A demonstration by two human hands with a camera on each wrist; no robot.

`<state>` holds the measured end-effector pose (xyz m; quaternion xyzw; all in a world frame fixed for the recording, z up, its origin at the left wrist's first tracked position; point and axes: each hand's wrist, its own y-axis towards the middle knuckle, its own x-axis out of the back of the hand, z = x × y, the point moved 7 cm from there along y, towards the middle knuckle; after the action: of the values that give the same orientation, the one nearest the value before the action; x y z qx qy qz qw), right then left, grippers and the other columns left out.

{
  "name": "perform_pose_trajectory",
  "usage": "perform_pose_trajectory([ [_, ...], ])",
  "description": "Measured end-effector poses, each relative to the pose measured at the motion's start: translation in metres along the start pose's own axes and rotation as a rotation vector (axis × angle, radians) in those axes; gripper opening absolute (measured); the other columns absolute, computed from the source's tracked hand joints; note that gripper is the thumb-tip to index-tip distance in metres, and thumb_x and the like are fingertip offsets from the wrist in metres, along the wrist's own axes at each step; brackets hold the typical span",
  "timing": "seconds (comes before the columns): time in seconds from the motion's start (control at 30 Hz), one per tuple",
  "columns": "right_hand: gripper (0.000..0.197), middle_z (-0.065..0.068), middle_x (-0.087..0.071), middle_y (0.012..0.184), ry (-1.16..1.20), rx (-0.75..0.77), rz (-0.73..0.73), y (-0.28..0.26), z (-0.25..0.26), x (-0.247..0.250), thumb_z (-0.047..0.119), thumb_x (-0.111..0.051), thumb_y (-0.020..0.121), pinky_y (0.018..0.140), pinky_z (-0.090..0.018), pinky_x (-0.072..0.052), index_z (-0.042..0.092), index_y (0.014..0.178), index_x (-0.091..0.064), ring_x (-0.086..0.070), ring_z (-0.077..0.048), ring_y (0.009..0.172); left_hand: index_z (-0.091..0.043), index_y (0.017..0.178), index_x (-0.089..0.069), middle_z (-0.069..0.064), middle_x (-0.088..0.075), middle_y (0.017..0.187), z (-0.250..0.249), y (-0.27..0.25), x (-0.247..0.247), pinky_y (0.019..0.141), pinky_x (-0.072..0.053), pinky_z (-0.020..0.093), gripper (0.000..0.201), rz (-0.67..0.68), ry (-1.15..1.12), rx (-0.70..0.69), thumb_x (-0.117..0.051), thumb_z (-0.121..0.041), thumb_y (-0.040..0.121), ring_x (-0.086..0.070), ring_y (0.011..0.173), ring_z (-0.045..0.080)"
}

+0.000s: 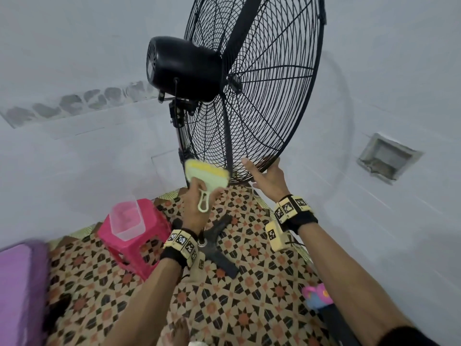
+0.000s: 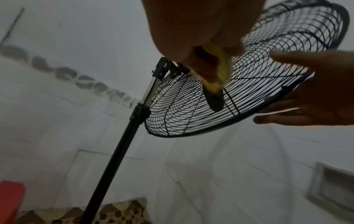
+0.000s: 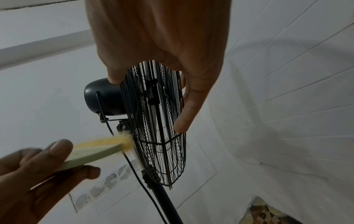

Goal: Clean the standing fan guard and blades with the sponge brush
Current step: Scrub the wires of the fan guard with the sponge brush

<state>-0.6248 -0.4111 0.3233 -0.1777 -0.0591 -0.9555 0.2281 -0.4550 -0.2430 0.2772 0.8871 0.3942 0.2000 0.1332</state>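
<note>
Left hand (image 1: 193, 203) grips sponge brush (image 1: 207, 174), centre frame, at lower rear fan guard (image 1: 254, 91). Right hand (image 1: 268, 177), fingers straight, steadies the rim. Risk: hard scrubbing tips the fan.

- Standing fan (image 1: 189, 68): black, on a black pole; round wire guard (image 1: 274, 78) tilted, dark blades (image 2: 215, 100) inside.
- Sponge brush (image 1: 207, 174): pale green handle with loop end, yellow sponge head, against the guard's lower rear wires, just beside the pole.
</note>
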Motion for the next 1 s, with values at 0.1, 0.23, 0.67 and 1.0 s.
perform_pose_trajectory([
  [0.1,0.111,0.000,-0.054,0.147,-0.004,-0.003,-0.004,-0.001,-0.001,-0.002,0.093,-0.063,0.065,0.094,-0.049,-0.059,0.028,0.146,-0.025,-0.063,-0.023,0.120,-0.025,0.094,-0.044,0.018,-0.063,0.093,-0.002,-0.022,-0.036,0.056,-0.053,0.055,0.055,0.300,0.053,0.018,-0.067,-0.073,0.081,-0.062,0.072,0.040],
  [0.23,0.104,0.004,-0.056,0.140,-0.021,0.000,-0.006,0.001,-0.003,0.003,0.093,-0.062,0.066,0.093,-0.049,-0.059,0.031,0.142,-0.026,-0.066,-0.022,0.113,-0.026,0.096,-0.044,0.007,-0.066,0.102,-0.004,-0.005,-0.026,0.053,-0.054,0.026,0.040,0.151,-0.052,0.076,-0.078,-0.047,0.088,-0.070,0.075,0.019],
  [0.67,0.100,0.012,-0.053,0.144,0.004,-0.039,-0.048,0.021,-0.022,0.019,0.088,-0.064,0.071,0.100,-0.049,-0.056,0.035,0.149,-0.032,-0.063,-0.020,0.119,-0.010,0.093,-0.041,0.020,-0.061,0.087,-0.024,0.038,-0.016,0.050,-0.047,0.051,0.044,0.131,-0.101,0.042,-0.073,-0.041,0.091,-0.063,0.070,0.040],
  [1.0,0.085,0.003,-0.057,0.141,0.124,0.064,-0.399,0.028,0.009,0.037,0.057,-0.078,0.082,0.104,-0.033,-0.047,0.023,0.146,-0.034,-0.059,-0.021,0.125,-0.025,0.107,-0.049,0.008,-0.068,0.093,-0.086,0.157,-0.006,0.055,-0.051,0.026,0.023,0.320,-0.291,-0.122,-0.070,-0.020,0.100,-0.067,0.070,0.018],
])
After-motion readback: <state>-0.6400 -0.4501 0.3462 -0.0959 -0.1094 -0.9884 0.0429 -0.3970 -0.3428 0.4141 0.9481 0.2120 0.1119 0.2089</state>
